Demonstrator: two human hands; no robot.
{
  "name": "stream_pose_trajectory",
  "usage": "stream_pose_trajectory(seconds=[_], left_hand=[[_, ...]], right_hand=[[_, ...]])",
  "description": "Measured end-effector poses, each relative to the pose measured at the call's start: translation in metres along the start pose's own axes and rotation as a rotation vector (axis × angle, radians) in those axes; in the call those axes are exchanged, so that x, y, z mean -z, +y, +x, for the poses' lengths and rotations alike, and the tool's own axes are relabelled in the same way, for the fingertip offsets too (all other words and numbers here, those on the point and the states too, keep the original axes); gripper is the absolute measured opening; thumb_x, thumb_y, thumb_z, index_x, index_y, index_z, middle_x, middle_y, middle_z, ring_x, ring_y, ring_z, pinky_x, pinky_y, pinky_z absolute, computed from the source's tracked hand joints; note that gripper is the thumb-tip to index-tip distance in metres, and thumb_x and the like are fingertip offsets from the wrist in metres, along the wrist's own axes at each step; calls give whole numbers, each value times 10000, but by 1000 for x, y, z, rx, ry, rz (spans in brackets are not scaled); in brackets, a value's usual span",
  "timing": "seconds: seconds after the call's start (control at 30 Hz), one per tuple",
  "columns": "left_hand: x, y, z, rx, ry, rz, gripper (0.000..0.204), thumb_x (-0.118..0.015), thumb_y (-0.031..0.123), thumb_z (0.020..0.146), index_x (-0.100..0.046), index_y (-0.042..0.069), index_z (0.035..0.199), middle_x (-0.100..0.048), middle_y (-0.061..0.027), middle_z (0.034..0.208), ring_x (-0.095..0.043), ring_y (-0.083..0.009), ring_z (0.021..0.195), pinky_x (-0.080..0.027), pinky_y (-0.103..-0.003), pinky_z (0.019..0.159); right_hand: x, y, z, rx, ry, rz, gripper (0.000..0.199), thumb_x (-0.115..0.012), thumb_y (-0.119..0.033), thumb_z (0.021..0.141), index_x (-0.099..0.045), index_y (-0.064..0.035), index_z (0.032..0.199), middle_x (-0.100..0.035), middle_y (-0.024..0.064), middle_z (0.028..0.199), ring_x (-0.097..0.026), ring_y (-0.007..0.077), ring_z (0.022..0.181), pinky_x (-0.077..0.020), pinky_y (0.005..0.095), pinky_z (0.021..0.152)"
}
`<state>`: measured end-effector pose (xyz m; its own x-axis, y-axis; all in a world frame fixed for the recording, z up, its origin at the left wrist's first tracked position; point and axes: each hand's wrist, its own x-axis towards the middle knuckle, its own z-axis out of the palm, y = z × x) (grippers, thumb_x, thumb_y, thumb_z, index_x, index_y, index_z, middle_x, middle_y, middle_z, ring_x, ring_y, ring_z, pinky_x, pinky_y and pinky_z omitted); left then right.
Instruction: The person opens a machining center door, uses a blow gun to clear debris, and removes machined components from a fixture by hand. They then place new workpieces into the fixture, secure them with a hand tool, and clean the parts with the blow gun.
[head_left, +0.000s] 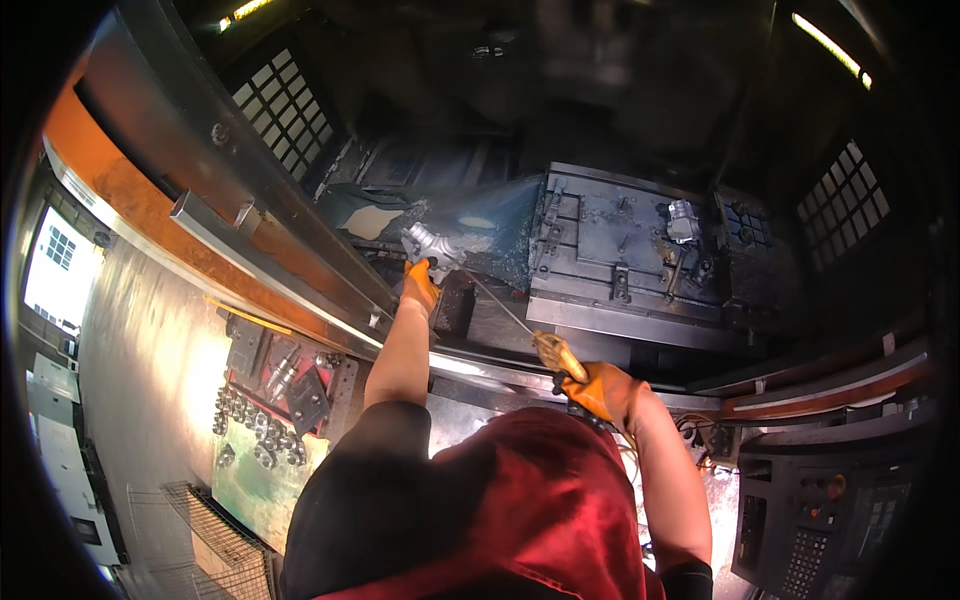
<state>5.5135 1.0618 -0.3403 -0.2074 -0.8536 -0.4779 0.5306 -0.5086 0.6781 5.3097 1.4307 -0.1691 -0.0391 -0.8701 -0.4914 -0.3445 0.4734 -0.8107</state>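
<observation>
My left hand (421, 287), in an orange glove, reaches into the dark machine enclosure and grips a silver metal casting (430, 240) from its near side. My right hand (604, 393), also gloved in orange, is wrapped round an air blow gun (556, 352) with a yellowish body. From that gun a long thin nozzle (497, 300) slants up and left, its end close to the casting. To the right of the casting lies the grey machine table (590, 310), strewn with chips. Another silver casting (683, 221) sits in the fixture on it.
An orange-edged door frame (120, 180) runs along the left, and a metal sill (480, 372) crosses before me. Several small metal parts (268, 437) stand on a green-topped bench at lower left, beside a wire basket (225, 540). At lower right is a control panel (815, 510).
</observation>
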Motion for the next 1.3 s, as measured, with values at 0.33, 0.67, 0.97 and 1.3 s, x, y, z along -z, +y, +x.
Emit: stream_pose_trajectory(seconds=[0.33, 0.67, 0.97, 1.3], left_hand=[[-24, -14, -31, 15, -100, 147, 427, -538, 19, 817, -549, 184, 1211, -602, -96, 1075, -592, -332, 995, -500, -501, 804], [-28, -30, -16, 93, -216, 68, 492, -527, 119, 862, -462, 260, 1329, -566, -88, 1194, -546, -366, 1097, -429, -569, 905], [-31, -26, -20, 74, -101, 120, 404, -572, 335, 889, -462, 245, 1267, -486, -89, 1228, -493, -345, 1086, -395, -603, 883], [-10, -23, -7, 120, -120, 47, 433, -564, 284, 854, -504, 201, 1274, -447, -120, 1373, -478, -373, 1193, -338, -631, 962]], right_hand=[[15, -27, 19, -32, 64, -114, 421, -558, -450, 917, -682, -88, 1094, -618, 46, 705, -514, 136, 575, -429, 322, 540], [23, -21, 2, -234, 46, -137, 379, -625, -393, 885, -697, -67, 1064, -626, 34, 722, -506, 126, 598, -437, 322, 563], [25, 15, -26, -79, -28, -162, 321, -620, -299, 898, -674, -46, 1088, -672, 38, 862, -554, 108, 777, -469, 268, 719], [14, 51, -3, -180, 56, -224, 325, -622, -290, 901, -681, -36, 1095, -696, 98, 912, -586, 126, 818, -481, 286, 768]])
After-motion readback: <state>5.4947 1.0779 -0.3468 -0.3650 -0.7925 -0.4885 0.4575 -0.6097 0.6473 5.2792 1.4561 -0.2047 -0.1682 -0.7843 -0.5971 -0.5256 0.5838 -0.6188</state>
